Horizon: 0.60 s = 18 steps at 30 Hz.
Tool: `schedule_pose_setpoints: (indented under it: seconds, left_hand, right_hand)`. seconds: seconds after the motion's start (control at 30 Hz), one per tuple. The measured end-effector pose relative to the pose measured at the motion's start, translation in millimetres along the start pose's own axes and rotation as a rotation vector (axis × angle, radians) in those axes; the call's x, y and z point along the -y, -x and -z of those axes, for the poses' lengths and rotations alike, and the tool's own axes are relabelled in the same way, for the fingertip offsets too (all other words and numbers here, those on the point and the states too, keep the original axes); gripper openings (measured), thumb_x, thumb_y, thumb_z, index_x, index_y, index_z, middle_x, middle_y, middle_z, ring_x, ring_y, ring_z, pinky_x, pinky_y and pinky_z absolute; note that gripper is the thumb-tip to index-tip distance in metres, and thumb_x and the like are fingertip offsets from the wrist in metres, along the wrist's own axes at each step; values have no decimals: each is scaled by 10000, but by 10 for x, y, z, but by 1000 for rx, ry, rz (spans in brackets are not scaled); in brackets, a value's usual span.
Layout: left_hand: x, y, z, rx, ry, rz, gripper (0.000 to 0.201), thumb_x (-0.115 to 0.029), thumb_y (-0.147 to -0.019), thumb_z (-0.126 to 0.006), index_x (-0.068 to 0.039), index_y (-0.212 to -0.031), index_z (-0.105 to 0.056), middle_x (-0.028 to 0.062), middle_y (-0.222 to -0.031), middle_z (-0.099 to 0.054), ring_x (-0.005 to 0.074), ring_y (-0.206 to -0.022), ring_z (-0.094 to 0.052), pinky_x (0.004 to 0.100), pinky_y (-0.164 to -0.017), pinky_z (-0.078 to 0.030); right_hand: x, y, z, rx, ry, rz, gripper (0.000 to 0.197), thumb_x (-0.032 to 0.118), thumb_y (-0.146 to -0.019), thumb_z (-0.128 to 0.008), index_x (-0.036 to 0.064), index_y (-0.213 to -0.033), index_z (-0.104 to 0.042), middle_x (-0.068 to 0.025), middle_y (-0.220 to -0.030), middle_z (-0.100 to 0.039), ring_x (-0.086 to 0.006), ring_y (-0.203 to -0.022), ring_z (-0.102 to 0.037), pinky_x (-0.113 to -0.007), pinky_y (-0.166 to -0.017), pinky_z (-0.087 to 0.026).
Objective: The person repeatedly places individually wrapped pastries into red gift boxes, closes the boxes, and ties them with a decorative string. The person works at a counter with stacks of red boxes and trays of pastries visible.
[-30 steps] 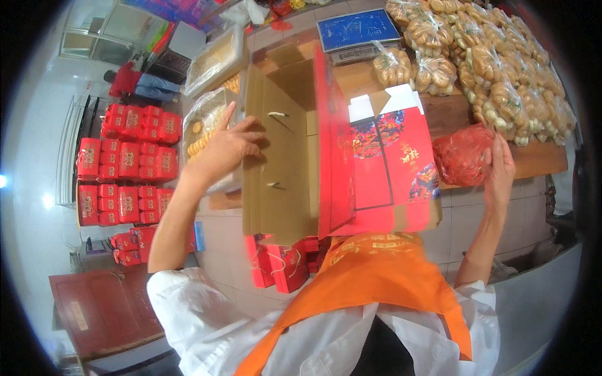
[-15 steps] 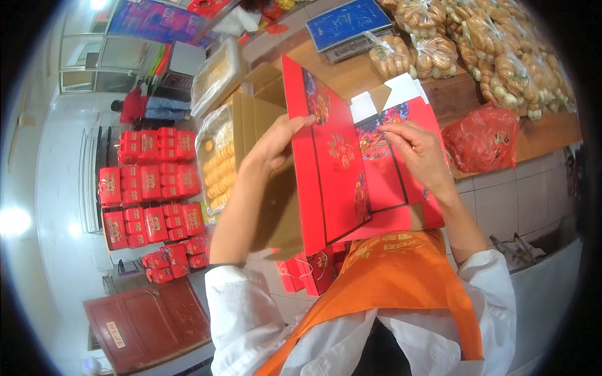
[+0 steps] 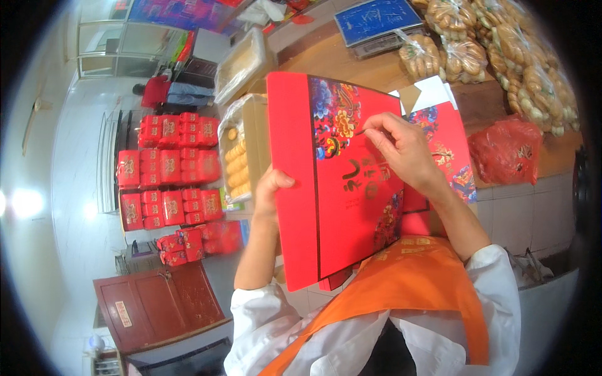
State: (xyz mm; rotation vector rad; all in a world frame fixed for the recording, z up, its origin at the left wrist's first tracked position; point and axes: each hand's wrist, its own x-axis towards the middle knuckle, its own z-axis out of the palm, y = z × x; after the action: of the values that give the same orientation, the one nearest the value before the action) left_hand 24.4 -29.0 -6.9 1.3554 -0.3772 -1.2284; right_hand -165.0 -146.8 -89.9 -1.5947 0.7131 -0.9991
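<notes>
A red cardboard gift box [image 3: 342,225] with a printed flower pattern and gold lettering stands partly folded in front of my body. My left hand [image 3: 271,191] is closed on its left edge, thumb on the printed face and the other fingers hidden behind. In front of the printed panel, my right hand [image 3: 401,147] pinches a small dark, thin thing [image 3: 360,132] whose kind I cannot make out. Behind and to the right, another patterned panel [image 3: 446,153] and white flaps [image 3: 434,93] show.
A tray of round pastries [image 3: 237,166] lies beyond my left hand. Bagged bread [image 3: 464,59], a blue-topped scale [image 3: 378,22] and a red plastic bag [image 3: 506,150] rest on the wooden table [image 3: 313,59]. Red boxes [image 3: 169,166] are stacked at left; a person [image 3: 157,93] stands farther off.
The large red panel has turned so its printed face shows more fully, covering most of the brown cardboard. My left hand sits lower on its edge; my right hand has come in front of it.
</notes>
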Motion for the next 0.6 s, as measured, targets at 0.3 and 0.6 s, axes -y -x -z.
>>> schedule_pose_setpoints:
  seconds: [0.3, 0.6]
  left_hand:
    - [26, 84, 122, 45, 14, -38, 584, -120, -578, -510, -13, -1152, -480, 98, -980, -575, 216, -866, -558, 317, -790, -455]
    - [24, 177, 50, -24, 18, -32, 542, -92, -614, -496, -21, -1151, -478, 77, -946, -571, 186, -830, -556, 299, -772, -455]
  right_hand:
    - [97, -127, -395, -35, -10, 161, 85, 85, -834, -588, 16, -876, -559, -89, -772, -576, -190, -652, -573, -285, -582, -446]
    - [167, -67, -452, -79, 119, 378, 85, 60, -800, -606, 17, -859, -561, -108, -758, -575, -255, -646, -577, -325, -574, -458]
